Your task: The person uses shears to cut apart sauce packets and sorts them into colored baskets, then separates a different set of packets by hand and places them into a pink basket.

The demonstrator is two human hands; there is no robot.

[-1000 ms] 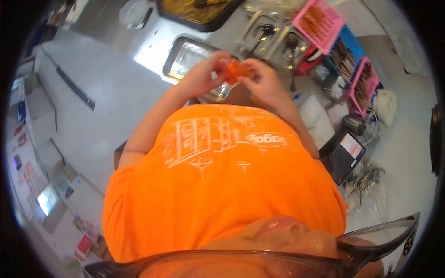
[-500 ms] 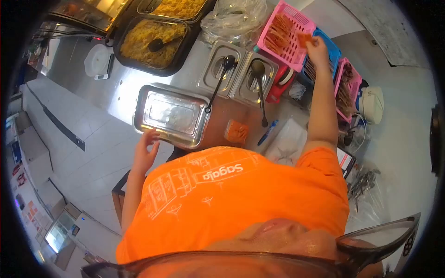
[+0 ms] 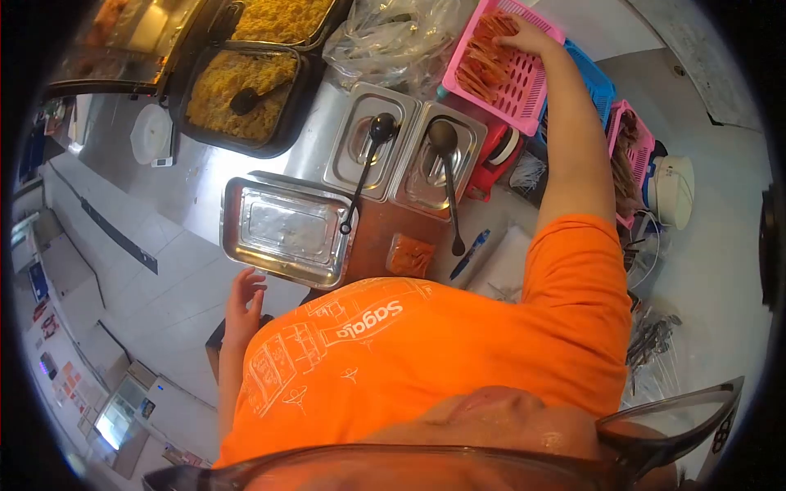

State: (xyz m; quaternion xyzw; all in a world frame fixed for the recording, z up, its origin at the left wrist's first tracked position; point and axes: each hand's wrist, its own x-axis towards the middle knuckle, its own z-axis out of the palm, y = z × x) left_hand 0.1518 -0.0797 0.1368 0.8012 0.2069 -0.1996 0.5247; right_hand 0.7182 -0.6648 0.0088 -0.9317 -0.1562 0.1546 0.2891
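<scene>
My right hand [image 3: 530, 38] reaches into the pink basket [image 3: 524, 86] at the upper right, its fingers closed on an orange sachet [image 3: 506, 26] at the end of a row of sachets [image 3: 483, 61] standing on edge. The fingertips are partly hidden among them. My left hand [image 3: 244, 299] hangs at the near left corner of the steel tray [image 3: 286, 231], apart from it. Its fingers are loosely curled and spread, with nothing in them. A single orange sachet [image 3: 409, 255] lies on the brown surface close to my shirt.
Two steel pans hold black ladles [image 3: 382, 127]. Yellow food fills black-rimmed trays [image 3: 237, 102] at the upper left. A clear plastic bag [image 3: 393, 45], a blue basket [image 3: 596, 78], a second pink basket [image 3: 629, 135], a blue pen [image 3: 469, 254] and a red device [image 3: 494, 155] surround the work area.
My right hand, with an orange sachet, has moved up and left from the pink basket's right side to its row of sachets. My left hand has drawn back from the steel tray's edge.
</scene>
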